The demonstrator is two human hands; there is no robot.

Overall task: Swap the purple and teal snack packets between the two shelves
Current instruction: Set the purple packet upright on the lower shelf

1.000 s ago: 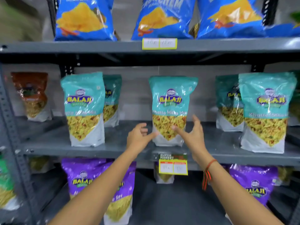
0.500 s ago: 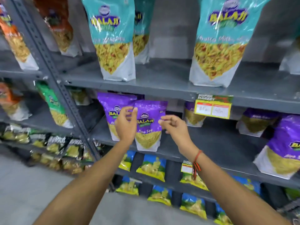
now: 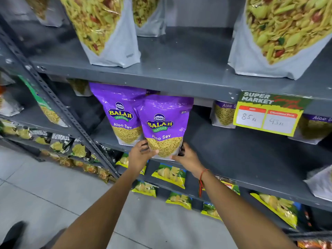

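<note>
We hold the front purple packet point(image 3: 162, 126) at its bottom with both hands. Our left hand point(image 3: 139, 155) grips the left corner, and our right hand point(image 3: 186, 158) grips the right one. It stands on the lower shelf point(image 3: 233, 150), maybe lifted a bit. A second purple packet point(image 3: 119, 112) stands just behind.

Lighting: even, moderately bright, from above; white glare streaked the purple packet point(image 3: 162, 121) film, and deep shadow filled the recess beneath the upper shelf point(image 3: 179, 81). Wide-angle bowing bent the shelf upright point(image 3: 59, 103). Edges were soft; handwriting on the price tag point(image 3: 267, 117) was faint.
</note>
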